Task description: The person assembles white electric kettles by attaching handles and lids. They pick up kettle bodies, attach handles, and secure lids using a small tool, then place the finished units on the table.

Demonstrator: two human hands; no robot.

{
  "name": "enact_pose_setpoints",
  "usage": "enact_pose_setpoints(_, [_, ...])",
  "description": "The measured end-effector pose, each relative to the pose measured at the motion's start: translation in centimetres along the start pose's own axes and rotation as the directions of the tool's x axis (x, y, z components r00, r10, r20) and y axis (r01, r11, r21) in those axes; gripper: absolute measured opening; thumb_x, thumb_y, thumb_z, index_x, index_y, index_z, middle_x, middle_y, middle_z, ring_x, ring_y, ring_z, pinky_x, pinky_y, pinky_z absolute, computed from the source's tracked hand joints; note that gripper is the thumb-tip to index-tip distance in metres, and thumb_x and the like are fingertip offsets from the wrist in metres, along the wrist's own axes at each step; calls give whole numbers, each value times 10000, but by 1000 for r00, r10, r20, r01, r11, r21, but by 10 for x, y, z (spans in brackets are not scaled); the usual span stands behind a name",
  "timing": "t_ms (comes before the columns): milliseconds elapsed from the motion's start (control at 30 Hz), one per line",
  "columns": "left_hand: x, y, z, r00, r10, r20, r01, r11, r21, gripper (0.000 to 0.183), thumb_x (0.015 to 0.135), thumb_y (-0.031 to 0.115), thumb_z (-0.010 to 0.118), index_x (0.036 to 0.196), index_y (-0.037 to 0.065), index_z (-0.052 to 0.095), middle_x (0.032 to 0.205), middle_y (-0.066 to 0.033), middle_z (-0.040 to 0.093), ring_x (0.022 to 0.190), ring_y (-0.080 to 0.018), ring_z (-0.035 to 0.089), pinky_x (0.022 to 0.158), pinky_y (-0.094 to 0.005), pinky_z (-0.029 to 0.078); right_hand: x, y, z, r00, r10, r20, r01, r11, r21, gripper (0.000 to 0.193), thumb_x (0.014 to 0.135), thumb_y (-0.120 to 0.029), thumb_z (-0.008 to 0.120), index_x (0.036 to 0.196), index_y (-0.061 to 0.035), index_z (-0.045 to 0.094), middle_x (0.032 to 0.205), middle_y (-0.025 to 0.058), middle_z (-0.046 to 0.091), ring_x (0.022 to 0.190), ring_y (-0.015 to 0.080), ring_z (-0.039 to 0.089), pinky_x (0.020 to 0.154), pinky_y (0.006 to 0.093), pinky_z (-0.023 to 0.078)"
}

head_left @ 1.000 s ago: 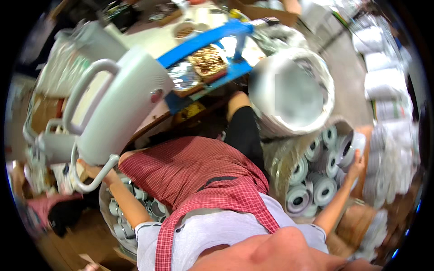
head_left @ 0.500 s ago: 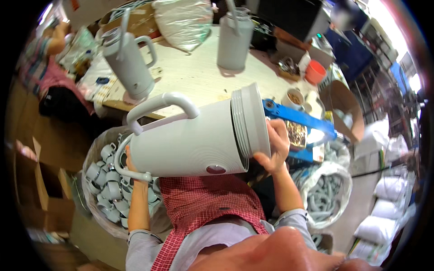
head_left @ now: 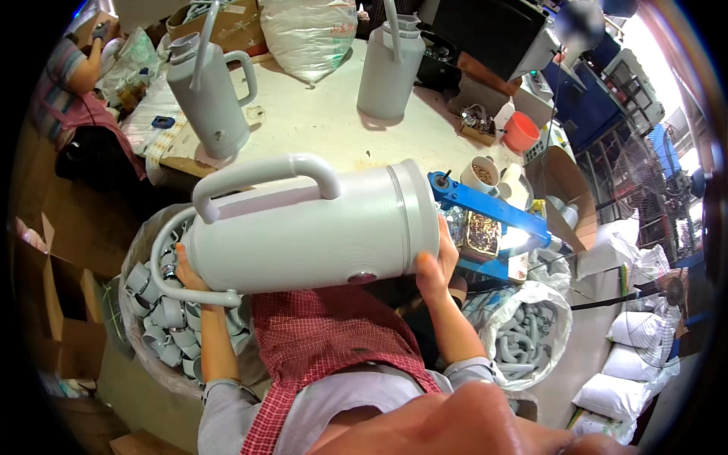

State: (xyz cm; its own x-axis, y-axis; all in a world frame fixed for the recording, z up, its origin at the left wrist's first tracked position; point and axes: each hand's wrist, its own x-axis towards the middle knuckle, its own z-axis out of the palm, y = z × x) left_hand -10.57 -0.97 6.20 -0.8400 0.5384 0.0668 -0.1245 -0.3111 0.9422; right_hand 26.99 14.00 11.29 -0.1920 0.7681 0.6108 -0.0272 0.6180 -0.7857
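A pale grey thermos jug point(head_left: 296, 235) lies on its side in front of me, held up between my two hands. Its curved side handle point(head_left: 262, 174) points up, and a thin carrying loop point(head_left: 159, 262) hangs round its left end. My left hand point(head_left: 188, 273) grips that left end, partly hidden behind the jug. At the other end a smooth bottom cap point(head_left: 415, 220) sits on the body, with only a thin seam line showing. My right hand point(head_left: 438, 265) wraps round this cap, its thumb toward me. A small oval badge point(head_left: 362, 277) shows low on the body.
Two similar jugs, one left point(head_left: 208, 106) and one right point(head_left: 390, 72), stand on the white table point(head_left: 311, 114). Below left is a bag of grey cup-like parts point(head_left: 171, 322); below right, a bag of grey handles point(head_left: 523, 334). A blue machine arm point(head_left: 493, 208) lies beside my right hand. Another person point(head_left: 83, 91) works far left.
The threads that showed between cap and body are now covered, as the cap has closed onto the jug. The jug has shifted slightly left with both hands.
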Motion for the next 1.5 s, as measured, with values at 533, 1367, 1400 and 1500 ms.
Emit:
enact_pose_setpoints(533, [70,128,46,550,688,474,-832,502,236,347,925,174,482,731,-84,609,682,-131,600,663,-288,593,926,-474,464,66,54,56,994,99,50,-82,959,-270,654,863,-404,654,1336,25,513,1360,232,501,1201,345,532,1017,376,403])
enact_pose_setpoints(1367, [372,-151,68,972,153,176,-188,960,206,933,925,635,479,1540,75,57,1574,-128,183,1434,-274,225,1146,-398,222,350,282,379,993,114,8,-114,993,-35,377,809,-328,721,993,-13,625,857,192,674,800,363,642,740,417,480])
enact_pose_setpoints(1400, [376,-151,76,966,179,186,-217,953,209,933,925,625,489,1535,52,78,1560,-165,204,1424,-288,249,1142,-391,231,360,287,387,989,110,98,-111,994,11,454,809,-331,712,1085,6,585,967,220,666,917,382,639,814,438,472])
enact_pose_setpoints(1500, [383,-156,95,944,252,214,-300,926,231,923,926,595,517,1519,-1,137,1529,-237,259,1390,-320,316,1130,-376,259,378,308,378,951,95,294,-30,976,-218,544,821,-274,678,1245,17,499,1185,260,585,1115,411,563,957,452,433])
